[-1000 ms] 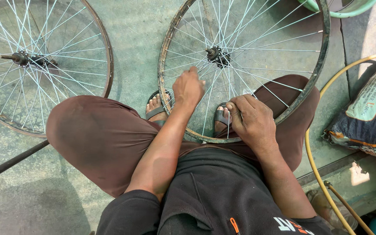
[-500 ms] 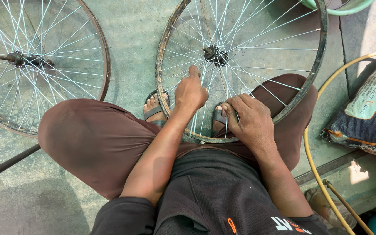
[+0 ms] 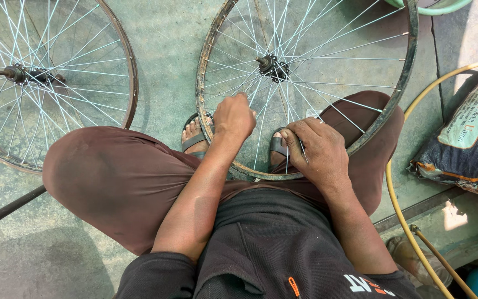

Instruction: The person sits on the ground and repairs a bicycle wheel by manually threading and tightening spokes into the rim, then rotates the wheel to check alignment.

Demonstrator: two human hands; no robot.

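Wheel (image 3: 305, 83) stands on the floor (image 3: 167, 55) between the person's knees, rim by the sandalled feet. Left hand (image 3: 233, 117) grip closed on spokes (image 3: 250, 91) below the hub (image 3: 272, 65). Right hand (image 3: 316, 152) grip clamped on a spoke near the rim. Second wheel (image 3: 45, 77) lies left. Printed sack (image 3: 471, 138), closed, contents hidden, right; yellow hose (image 3: 396, 194) beside it.

Two bicycle wheels (image 3: 305, 83) (image 3: 45, 77), one printed sack (image 3: 466, 138), one yellow hose (image 3: 399, 205).

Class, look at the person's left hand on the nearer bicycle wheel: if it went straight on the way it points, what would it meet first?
The left hand points up through the spokes toward the hub, so probably more spokes first, then the hub; depth is unclear.
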